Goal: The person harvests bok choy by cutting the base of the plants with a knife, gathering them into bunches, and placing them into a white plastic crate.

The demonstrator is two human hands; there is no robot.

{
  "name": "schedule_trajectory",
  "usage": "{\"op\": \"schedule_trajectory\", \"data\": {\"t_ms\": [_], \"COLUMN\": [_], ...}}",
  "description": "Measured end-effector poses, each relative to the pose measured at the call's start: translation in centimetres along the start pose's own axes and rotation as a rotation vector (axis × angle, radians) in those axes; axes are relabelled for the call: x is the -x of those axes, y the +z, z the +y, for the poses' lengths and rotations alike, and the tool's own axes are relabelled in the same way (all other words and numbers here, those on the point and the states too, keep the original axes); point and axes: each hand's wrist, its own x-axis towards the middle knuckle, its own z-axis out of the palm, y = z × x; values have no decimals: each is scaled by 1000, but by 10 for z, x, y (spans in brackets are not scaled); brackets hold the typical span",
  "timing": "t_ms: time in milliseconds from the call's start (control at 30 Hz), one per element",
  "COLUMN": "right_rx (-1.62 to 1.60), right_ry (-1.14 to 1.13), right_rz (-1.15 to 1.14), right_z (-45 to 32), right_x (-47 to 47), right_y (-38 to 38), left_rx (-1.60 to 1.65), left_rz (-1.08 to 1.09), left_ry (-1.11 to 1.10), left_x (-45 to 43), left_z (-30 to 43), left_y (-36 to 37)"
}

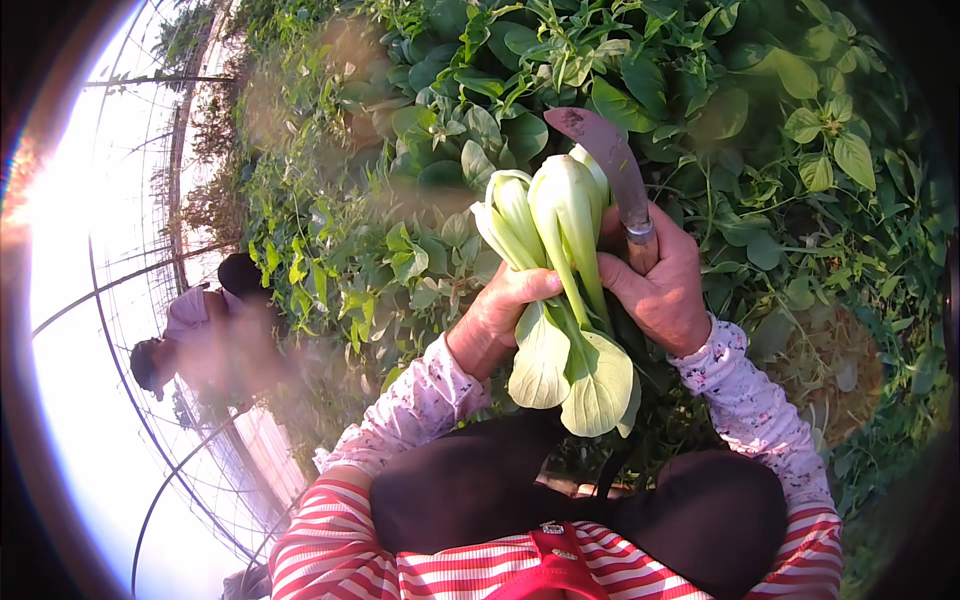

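My left hand [508, 307] is closed around the stalks of several bok choy heads [568, 199], its thumb laid across them. Their pale green bases point away from me, and the broad leaves hang down toward my lap. In my right hand [660, 281] is a sickle [611, 157] with a curved, soil-marked blade, a metal collar and a wooden handle [643, 251]. The blade rises past the right side of the bok choy bases. My right thumb and fingers also rest against the right side of the bunch; part of that contact is hidden.
Dense leafy plants [480, 135] grow in front and on both sides. My bent knees [465, 480] are close below the bunch. Dry plant litter [832, 367] lies at the right. Another person [214, 322] is at the left, near the greenhouse frame [176, 150].
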Motion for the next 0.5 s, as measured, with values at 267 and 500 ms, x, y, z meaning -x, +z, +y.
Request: {"op": "schedule_trajectory", "data": {"t_ms": [267,500], "right_rx": [293,933], "right_ry": [44,310], "right_rz": [201,-248], "right_z": [16,100], "right_x": [-36,-33], "right_y": [-34,-35], "left_rx": [-554,-1517], "left_rz": [297,312], "left_ry": [391,258], "left_x": [-26,-59], "left_z": [57,88], "left_y": [-2,2]}}
